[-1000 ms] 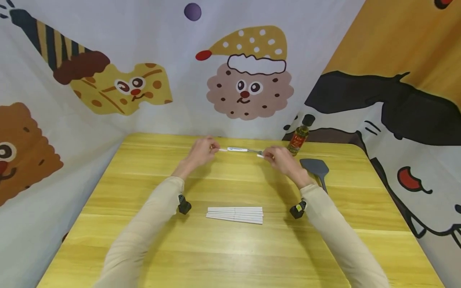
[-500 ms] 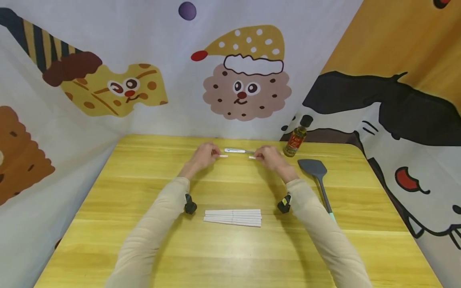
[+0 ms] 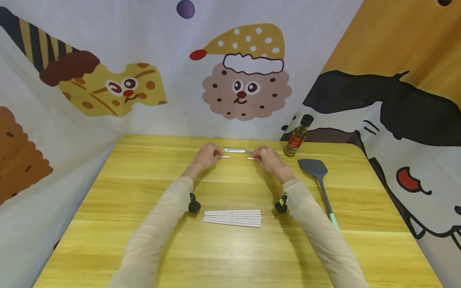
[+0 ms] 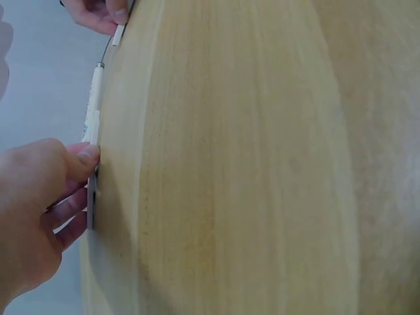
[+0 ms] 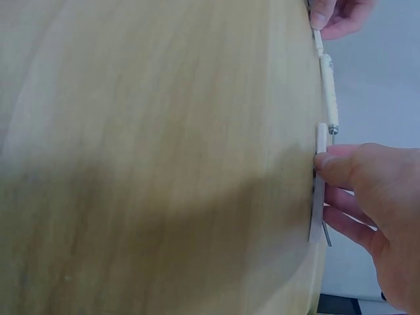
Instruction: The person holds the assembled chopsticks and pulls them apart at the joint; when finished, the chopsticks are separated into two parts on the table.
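My left hand [image 3: 205, 157] pinches a thin white stick [image 4: 91, 213] between thumb and fingers at the table's far edge. Facing it, my right hand [image 3: 269, 160] pinches a similar white stick [image 5: 317, 213]. The two sticks point toward each other with a gap between their ends. Just behind them lies a tool with a white handle [image 3: 234, 150] and a thin metal shaft; its far end is hidden behind my right hand in the head view. Nearer me, several white sticks [image 3: 232, 219] lie side by side in a flat row.
An oil bottle [image 3: 295, 140] with a black cap stands at the back right. In front of it lies a grey spatula [image 3: 317, 170] with a mint handle end, close to my right forearm. A printed cloth [image 3: 180, 120] hangs behind the wooden table [image 3: 126, 180].
Both hands have moved inward and slightly toward me, so the two held sticks now sit in front of the white-handled tool. Over the last half second they have hardly shifted.
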### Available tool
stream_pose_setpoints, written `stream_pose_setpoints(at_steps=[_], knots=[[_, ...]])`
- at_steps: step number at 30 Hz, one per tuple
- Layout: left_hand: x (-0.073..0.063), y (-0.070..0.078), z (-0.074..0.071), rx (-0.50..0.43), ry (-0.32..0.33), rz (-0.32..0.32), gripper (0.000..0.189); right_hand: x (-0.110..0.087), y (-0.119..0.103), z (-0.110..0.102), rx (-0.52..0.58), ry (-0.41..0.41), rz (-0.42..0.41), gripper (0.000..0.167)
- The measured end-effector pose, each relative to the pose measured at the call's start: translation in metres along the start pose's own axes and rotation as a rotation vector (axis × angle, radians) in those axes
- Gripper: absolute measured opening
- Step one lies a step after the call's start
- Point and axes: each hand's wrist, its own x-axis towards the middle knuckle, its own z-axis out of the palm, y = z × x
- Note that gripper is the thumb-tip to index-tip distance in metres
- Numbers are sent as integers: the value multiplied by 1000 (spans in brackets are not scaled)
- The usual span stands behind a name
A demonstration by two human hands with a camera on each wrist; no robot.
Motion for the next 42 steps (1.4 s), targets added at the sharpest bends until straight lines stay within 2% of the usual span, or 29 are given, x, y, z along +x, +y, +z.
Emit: stream_pose_setpoints(at_steps=[10, 15, 17, 23, 28, 35, 42], knots=[[-6, 0, 2, -5, 10, -8, 12, -4, -3, 2, 16, -6, 17, 11], [-16, 0, -9, -17, 20, -28, 25, -6, -7, -5, 34, 8, -13, 14], [-21, 2, -17, 8, 24, -16, 31, -8, -9, -12, 28, 29, -35, 16], [-44, 14, -44, 101, 41, 69, 34, -17, -23, -34, 4, 94, -118, 18], [-68, 24, -59, 190, 61, 162, 30, -30, -38, -49, -2, 160, -217, 20], [-103, 39, -65, 275, 76, 245, 30, -51, -62, -61, -25, 163, -241, 26], [-135, 49, -63, 322, 41, 271, 31, -74, -79, -61, -18, 198, -283, 30]])
